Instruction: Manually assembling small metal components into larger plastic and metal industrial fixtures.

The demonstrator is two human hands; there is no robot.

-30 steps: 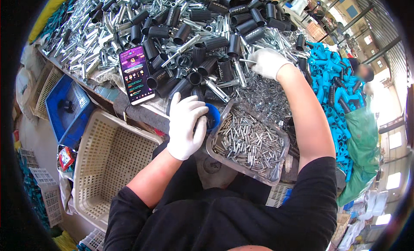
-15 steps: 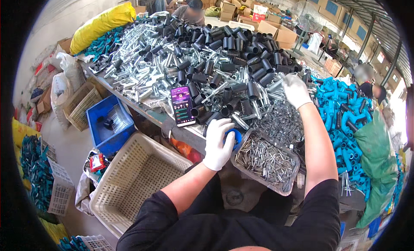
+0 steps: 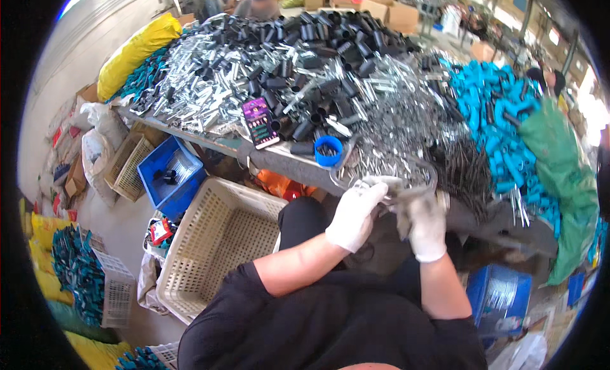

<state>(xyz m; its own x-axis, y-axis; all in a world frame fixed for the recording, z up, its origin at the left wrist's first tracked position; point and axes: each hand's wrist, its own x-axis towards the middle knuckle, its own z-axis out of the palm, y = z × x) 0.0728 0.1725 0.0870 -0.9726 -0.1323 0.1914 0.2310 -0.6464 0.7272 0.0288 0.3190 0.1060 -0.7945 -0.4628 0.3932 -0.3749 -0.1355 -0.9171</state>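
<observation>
Though blur hides whether left hand (image 3: 357,216) or right hand (image 3: 426,227) grips anything, working both close beside the pins (image 3: 367,164) should aid control.

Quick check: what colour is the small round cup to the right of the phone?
The cup is blue; the head view shows it.

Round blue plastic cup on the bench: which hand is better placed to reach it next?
Probably the left white-gloved hand: it is nearer the cup, while the right white-gloved hand sits farther off to the right. Blur hides what either holds.
</observation>
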